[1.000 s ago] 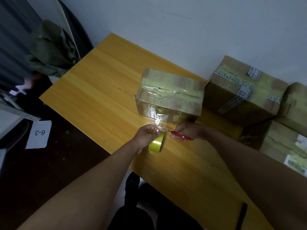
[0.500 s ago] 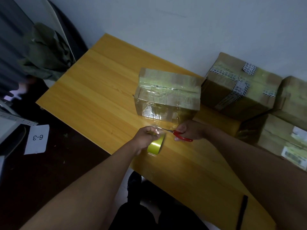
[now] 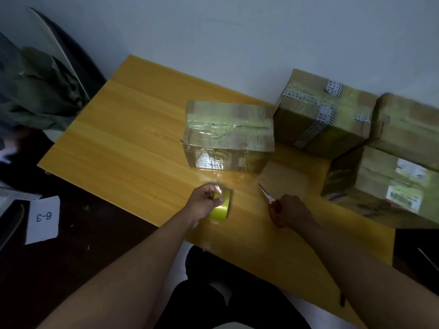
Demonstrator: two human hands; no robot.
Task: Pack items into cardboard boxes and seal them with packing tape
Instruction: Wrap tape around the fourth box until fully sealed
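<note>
Our 2 bare forearms reach forward, well apart. Our left hand (image 3: 204,203) curls its fingers around the tape roll (image 3: 221,208); our right hand (image 3: 291,211) grips the scissors (image 3: 268,198), blades pointing away.

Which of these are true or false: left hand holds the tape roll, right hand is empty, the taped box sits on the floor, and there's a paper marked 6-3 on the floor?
1. The left hand holds the tape roll. True.
2. The right hand is empty. False: it grips red-handled scissors.
3. The taped box sits on the floor. False: it stands on the wooden table.
4. A paper marked 6-3 lies on the floor. True.
</note>
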